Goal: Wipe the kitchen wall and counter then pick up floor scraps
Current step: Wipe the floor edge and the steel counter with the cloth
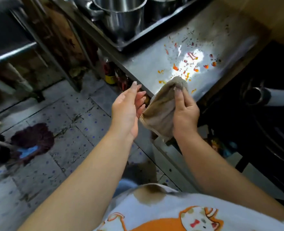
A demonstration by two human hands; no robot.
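Note:
My right hand (185, 112) grips a beige cloth (161, 105) at the front edge of the steel counter (229, 47). One end of the cloth reaches onto the counter top. Red and orange scraps (186, 67) lie scattered over the counter just beyond the cloth. My left hand (129, 107) hovers beside the cloth with fingers straight, palm turned toward it, holding nothing. The tiled floor (67, 130) below shows dirt streaks and small bits.
A dark tray with steel pots (121, 15) stands at the back of the counter. A purple mop head (32, 139) lies on the floor at left. Bottles (110, 72) sit under the counter. A large black wok (263, 105) is at right.

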